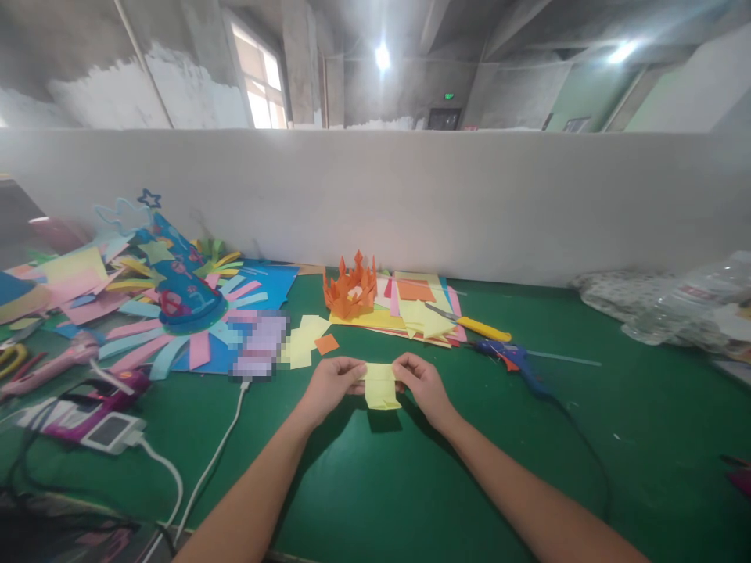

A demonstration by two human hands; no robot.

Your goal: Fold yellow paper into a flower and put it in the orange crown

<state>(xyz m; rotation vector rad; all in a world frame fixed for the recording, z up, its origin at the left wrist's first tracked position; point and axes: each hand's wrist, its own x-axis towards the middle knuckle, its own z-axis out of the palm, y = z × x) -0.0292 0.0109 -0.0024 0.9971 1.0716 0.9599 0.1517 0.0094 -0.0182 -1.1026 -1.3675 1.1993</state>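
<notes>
Between my two hands, a little above the green table [364,485], hangs a small piece of folded yellow paper [382,389]. A crease runs across its upper part. My left hand [337,385] pinches its upper left edge between thumb and fingers, and my right hand [423,385] pinches the upper right edge the same way. Beyond the hands lie pale yellow paper pieces [306,341] and a small orange square [327,344]. Behind them stands an orange folded-paper crown [350,288].
A blue party hat [185,274] with paper strips stands at left, near a blurred-out phone [261,344] and a power strip [111,430]. Stacked coloured paper [419,301], a yellow-handled knife [484,328] and a blue glue gun [516,363] lie right of centre. A plastic bottle [686,297] rests far right.
</notes>
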